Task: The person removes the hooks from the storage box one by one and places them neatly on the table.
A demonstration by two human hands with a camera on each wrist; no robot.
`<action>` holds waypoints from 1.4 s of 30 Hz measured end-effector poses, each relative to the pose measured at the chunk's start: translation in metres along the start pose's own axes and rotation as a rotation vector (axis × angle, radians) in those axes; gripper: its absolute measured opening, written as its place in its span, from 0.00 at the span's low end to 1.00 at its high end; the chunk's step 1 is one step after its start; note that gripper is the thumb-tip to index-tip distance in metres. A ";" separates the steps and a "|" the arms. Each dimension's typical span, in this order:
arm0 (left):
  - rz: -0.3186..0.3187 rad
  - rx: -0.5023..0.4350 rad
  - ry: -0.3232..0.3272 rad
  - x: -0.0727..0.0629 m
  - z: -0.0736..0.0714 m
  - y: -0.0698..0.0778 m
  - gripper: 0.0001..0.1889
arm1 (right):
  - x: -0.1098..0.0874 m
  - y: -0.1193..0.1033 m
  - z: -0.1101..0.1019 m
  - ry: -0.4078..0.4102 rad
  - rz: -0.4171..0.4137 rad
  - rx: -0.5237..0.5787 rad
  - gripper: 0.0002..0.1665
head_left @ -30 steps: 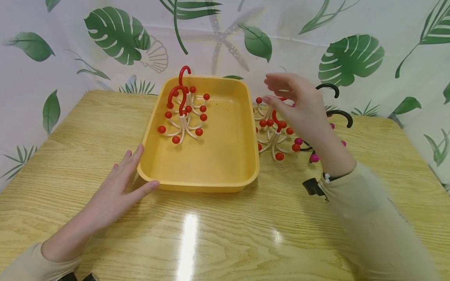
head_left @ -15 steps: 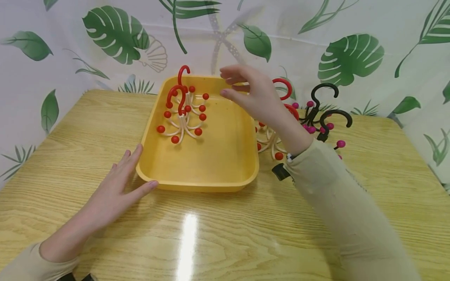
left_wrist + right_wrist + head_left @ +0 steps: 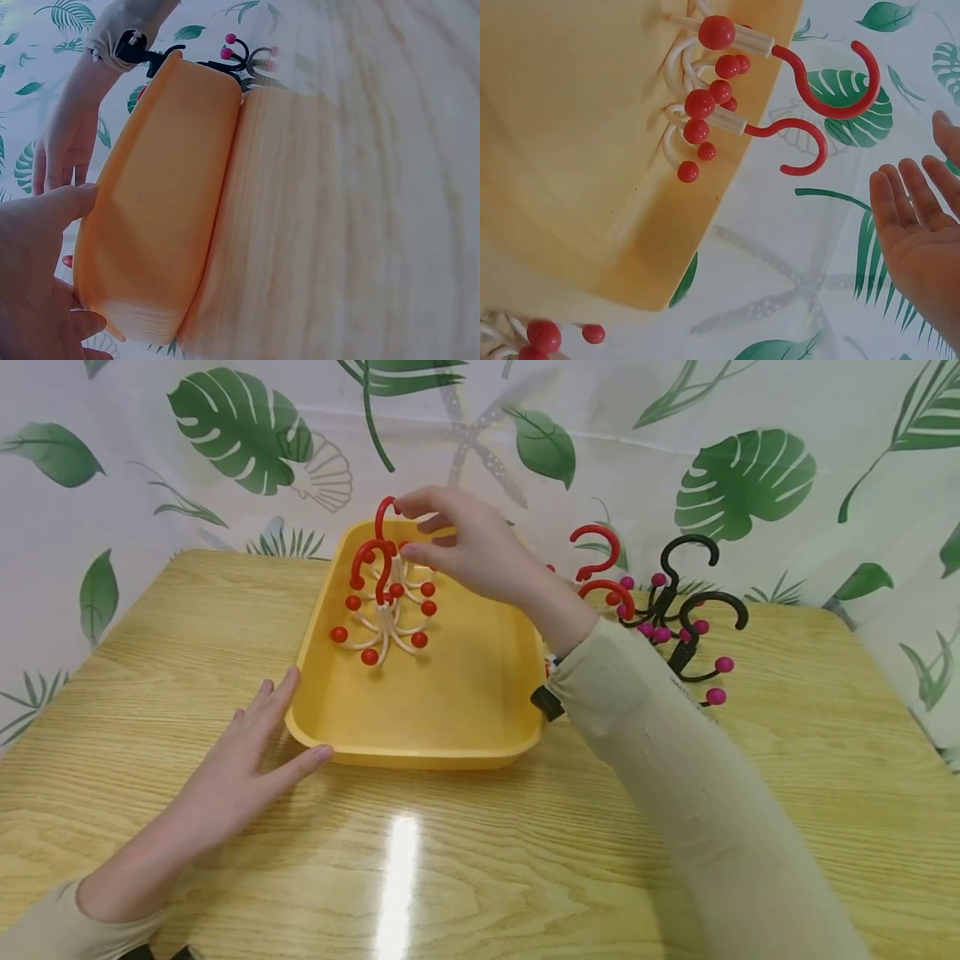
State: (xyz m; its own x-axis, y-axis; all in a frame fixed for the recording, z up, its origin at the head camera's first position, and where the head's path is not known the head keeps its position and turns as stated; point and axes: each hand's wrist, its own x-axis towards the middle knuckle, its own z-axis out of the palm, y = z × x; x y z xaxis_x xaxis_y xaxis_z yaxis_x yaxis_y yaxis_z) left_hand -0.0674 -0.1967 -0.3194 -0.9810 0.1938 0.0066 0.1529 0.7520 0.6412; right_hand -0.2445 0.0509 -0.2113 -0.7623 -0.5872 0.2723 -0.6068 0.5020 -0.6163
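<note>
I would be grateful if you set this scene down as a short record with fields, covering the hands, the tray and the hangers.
Left hand: left hand touches the tray at its near left corner
Right hand: right hand over the tray, apart from the hooks, holding nothing
In tray: two red-hooked hangers with red balls, towards the left side
Right of tray: two more red-hooked hangers, partly hidden by the arm; two black hangers with pink balls
Surface: wooden table
Background: leaf-print backdrop

the right grip is near two red-hooked stands in a yellow tray
</note>
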 end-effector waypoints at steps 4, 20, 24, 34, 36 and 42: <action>0.006 -0.006 0.005 0.000 0.000 -0.001 0.45 | 0.007 -0.001 0.006 -0.038 -0.026 -0.013 0.27; 0.010 -0.009 0.003 0.000 0.000 -0.002 0.46 | 0.017 0.004 0.034 -0.213 0.069 -0.133 0.40; 0.008 -0.006 0.003 0.000 0.000 -0.002 0.46 | 0.015 0.006 0.037 -0.152 0.025 -0.127 0.31; 0.006 -0.001 0.002 0.000 0.000 -0.002 0.45 | 0.011 0.001 0.037 -0.067 -0.006 -0.119 0.10; 0.005 -0.001 0.001 0.000 0.000 -0.002 0.45 | 0.009 -0.001 0.037 -0.071 -0.016 -0.112 0.09; 0.004 -0.003 0.001 0.001 0.001 -0.002 0.45 | 0.004 -0.010 0.036 -0.057 -0.038 -0.124 0.10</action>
State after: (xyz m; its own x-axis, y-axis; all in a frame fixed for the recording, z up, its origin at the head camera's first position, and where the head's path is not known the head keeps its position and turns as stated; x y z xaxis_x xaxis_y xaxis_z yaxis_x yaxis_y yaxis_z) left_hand -0.0689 -0.1974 -0.3218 -0.9806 0.1958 0.0096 0.1559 0.7492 0.6438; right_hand -0.2337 0.0206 -0.2305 -0.7262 -0.6405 0.2496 -0.6611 0.5512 -0.5091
